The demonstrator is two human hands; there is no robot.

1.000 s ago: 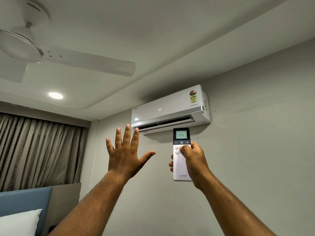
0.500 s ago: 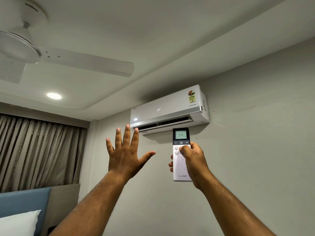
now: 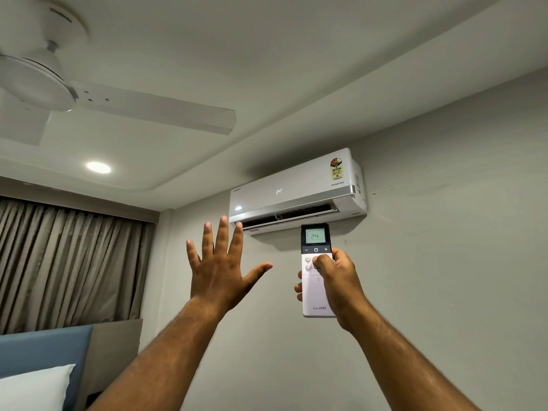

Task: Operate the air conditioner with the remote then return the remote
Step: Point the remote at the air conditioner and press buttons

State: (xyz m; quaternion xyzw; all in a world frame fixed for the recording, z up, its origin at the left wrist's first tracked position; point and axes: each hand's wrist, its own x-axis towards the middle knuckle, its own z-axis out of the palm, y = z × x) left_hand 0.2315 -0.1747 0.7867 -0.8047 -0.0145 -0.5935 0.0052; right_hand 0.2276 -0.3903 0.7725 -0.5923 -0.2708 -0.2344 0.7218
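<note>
Remote (image 3: 315, 238) gripped in R hand (image 3: 335, 280), top edge just under AC (image 3: 296, 188); L hand (image 3: 221, 262) splayed, empty.

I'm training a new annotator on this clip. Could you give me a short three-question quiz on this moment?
1. Which hand holds the remote?
2. True or false: the air conditioner and the remote's screen show the same number.
3. The left hand is: A) a fist, B) open with fingers spread, C) gripping the curtain.

Key: 1. The right hand. 2. True, both read 24. 3. B.
</note>
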